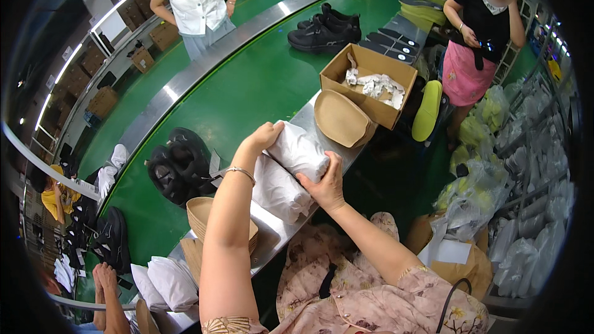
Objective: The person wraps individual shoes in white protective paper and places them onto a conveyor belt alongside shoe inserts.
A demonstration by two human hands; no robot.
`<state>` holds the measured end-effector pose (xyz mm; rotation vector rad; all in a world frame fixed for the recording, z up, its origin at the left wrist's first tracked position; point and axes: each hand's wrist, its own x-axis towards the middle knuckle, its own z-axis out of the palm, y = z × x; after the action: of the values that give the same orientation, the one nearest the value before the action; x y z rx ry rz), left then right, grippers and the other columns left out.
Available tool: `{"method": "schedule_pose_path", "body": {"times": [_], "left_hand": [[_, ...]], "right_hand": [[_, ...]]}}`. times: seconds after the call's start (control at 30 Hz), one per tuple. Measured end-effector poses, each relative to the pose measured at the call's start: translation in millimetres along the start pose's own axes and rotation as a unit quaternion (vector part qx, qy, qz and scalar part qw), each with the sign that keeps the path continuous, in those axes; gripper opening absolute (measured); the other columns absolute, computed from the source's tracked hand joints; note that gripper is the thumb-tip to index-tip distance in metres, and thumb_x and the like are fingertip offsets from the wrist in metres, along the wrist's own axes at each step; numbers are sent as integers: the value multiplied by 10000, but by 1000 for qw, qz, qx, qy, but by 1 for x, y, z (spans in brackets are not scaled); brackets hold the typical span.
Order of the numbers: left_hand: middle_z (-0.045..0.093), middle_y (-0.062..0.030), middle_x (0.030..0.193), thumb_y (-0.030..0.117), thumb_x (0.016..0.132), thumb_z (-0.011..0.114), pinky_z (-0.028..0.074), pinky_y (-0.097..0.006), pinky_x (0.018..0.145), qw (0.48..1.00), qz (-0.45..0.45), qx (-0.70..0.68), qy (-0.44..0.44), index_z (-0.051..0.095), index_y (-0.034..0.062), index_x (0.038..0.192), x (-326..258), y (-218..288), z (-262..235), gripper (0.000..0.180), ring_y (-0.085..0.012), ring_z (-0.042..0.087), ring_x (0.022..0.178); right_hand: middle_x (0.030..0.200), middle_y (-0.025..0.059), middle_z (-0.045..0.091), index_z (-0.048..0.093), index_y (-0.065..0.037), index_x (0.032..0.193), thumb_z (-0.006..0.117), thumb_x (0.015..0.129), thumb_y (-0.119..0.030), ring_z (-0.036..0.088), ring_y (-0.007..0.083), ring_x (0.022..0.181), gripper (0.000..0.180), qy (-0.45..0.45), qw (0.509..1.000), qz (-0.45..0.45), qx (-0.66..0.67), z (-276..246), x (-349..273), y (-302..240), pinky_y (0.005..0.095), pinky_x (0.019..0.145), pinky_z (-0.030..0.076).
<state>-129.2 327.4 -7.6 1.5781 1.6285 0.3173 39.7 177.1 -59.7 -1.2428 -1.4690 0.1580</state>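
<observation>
A bundle wrapped in white paper (299, 150) is between my two hands. My left hand (265, 137) grips its far left end, fingers curled over the edge. At the near right end, my right hand (327, 184) is closed on the same bundle, thumb against its side. A second white paper bundle (278, 190) lies right beside it on the metal ledge, partly behind my forearm. Just beyond the bundles is a stack of brown cardboard forms (339, 117). More cardboard forms (199, 211) stand left of my left forearm, partly hidden by it.
Black shoes (179, 164) and a farther pair (325, 29) sit on the green conveyor belt (235, 80). An open carton (354, 96) holds crumpled paper. More white bundles (170, 281) lie at lower left, near another person's hands (105, 279). Racks of plastic-wrapped items (526, 179) line the right.
</observation>
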Motion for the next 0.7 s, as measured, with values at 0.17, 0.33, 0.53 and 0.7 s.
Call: {"method": "schedule_pose_path", "body": {"times": [0.17,0.33,0.53,0.7], "left_hand": [[509,-266,1193,444,893,405,348,-388,967,996,29,88,-1,478,-123,1165,3,6,2,633,-340,487,1122],[371,-266,1314,455,854,485,293,-465,1015,899,85,266,337,313,-34,1318,-28,34,13,696,-428,330,1234],[581,-268,958,266,854,517,429,-444,822,892,298,97,325,544,-62,984,-55,118,43,353,-384,548,931],[611,-259,813,237,838,527,477,-440,594,967,141,-116,178,584,-90,841,-11,177,119,332,-396,607,722]], "right_hand": [[1108,217,406,284,-9,1203,780,613,-280,422,385,1018,817,1,1000,5,-15,5,-6,4,435,907,352],[1195,216,405,409,6,1165,762,633,-311,408,372,1108,713,-113,993,-20,-19,-43,13,-1,441,931,343],[978,162,565,556,13,1008,583,823,-116,549,316,915,228,-4,999,7,-47,-119,104,49,361,806,440],[991,133,610,579,16,1035,485,901,-180,576,238,907,255,-93,994,43,-30,-88,137,130,318,792,446]]}}
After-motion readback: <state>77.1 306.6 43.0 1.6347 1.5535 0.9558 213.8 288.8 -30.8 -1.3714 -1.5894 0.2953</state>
